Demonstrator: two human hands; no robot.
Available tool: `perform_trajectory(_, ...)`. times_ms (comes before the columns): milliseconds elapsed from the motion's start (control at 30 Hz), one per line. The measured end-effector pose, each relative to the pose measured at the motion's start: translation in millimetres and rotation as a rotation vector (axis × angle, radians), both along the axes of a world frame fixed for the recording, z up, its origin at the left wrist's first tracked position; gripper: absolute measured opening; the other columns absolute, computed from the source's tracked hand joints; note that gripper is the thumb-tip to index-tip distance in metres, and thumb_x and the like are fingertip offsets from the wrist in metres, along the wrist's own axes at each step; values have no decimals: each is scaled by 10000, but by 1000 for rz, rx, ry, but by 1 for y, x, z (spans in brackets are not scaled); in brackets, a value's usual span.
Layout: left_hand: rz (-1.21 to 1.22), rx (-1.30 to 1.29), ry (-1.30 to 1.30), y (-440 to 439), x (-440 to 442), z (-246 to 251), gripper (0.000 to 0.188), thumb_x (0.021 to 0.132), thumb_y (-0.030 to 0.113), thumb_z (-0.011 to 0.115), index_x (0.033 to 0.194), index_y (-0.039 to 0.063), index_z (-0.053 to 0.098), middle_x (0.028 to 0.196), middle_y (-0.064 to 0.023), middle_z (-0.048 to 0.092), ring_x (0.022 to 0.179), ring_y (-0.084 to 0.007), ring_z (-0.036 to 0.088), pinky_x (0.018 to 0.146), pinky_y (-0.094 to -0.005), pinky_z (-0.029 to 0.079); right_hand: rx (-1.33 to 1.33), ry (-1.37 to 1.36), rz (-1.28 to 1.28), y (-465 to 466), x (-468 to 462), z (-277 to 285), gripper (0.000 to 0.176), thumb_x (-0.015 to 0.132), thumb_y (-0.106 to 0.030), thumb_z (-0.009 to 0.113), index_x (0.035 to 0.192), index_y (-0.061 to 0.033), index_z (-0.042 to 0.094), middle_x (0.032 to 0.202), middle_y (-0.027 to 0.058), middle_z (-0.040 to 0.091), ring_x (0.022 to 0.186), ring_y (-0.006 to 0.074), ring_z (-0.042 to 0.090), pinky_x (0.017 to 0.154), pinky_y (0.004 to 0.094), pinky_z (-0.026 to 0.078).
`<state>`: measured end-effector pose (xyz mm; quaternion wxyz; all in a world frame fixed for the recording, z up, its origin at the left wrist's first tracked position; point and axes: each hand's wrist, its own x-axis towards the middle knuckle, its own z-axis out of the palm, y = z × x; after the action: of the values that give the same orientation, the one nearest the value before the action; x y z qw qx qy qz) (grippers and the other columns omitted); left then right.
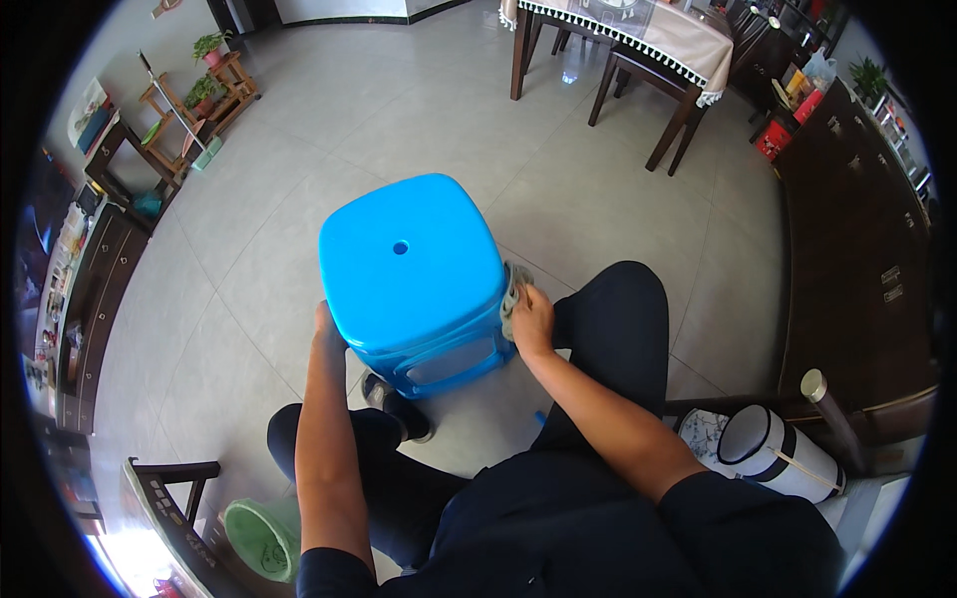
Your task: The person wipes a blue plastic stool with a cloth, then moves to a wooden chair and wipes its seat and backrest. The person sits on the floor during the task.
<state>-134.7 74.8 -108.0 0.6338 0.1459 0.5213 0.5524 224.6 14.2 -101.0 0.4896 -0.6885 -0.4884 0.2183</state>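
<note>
A blue plastic stool point(419, 291) is upright in front of me, between my knees. Its square seat has rounded corners and one small hole in the middle, and an opening shows in its near side. My left hand point(323, 323) grips the stool's left side below the seat rim; its fingers are mostly hidden behind the stool. With my right hand point(532, 318) I hold a bunched grey-green cloth point(516, 288) against the stool's right side, just under the seat edge. Whether the stool's feet touch the floor is hidden.
A green waste bin point(258, 542) stands by my left leg. White cylindrical containers point(792, 456) lie at my right. Further off are a cloth-covered dining table point(695, 52), a dark cabinet point(860, 217), a wooden plant stand point(232, 78) and a broom point(172, 105).
</note>
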Motion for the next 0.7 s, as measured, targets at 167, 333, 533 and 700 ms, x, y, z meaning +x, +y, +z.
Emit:
perform_trajectory(167, 20, -170, -132, 22, -4, 36, 397, 1051, 177, 367, 1240, -91, 590, 1186, -259, 678, 1007, -352, 702, 815, -527, 606, 102, -75, 59, 48, -8, 53, 336, 1017, -321, 571, 903, -25, 682, 895, 182, 614, 835, 404, 614, 750, 494, 480)
perform_trajectory(333, 49, -235, -188, 54, -40, 23, 405, 1063, 208, 378, 1268, -68, 594, 1204, -258, 678, 1024, -350, 703, 825, -546, 604, 159, -181, 86, 83, -30, 63, 329, 1018, -330, 577, 894, -44, 684, 899, 149, 615, 789, 386, 621, 701, 487, 490)
perform_trajectory(533, 100, -219, -219, 91, -61, -16, 417, 1077, 244, 392, 1301, -41, 598, 1226, -257, 678, 1046, -347, 705, 838, -568, 601, 473, -273, 118, 68, -68, 75, 301, 985, -190, 612, 1181, 38, 637, 1085, 196, 593, 892, 376, 630, 729, 465, 524)
perform_trajectory(700, 38, -207, -181, 91, -46, 15, 377, 1046, 175, 377, 1180, -72, 628, 1129, -237, 703, 945, -327, 716, 818, -529, 605, 752, -621, 450, 48, -134, 99, 288, 900, -95, 688, 1187, -121, 690, 889, 43, 550, 825, 227, 596, 717, 400, 456)
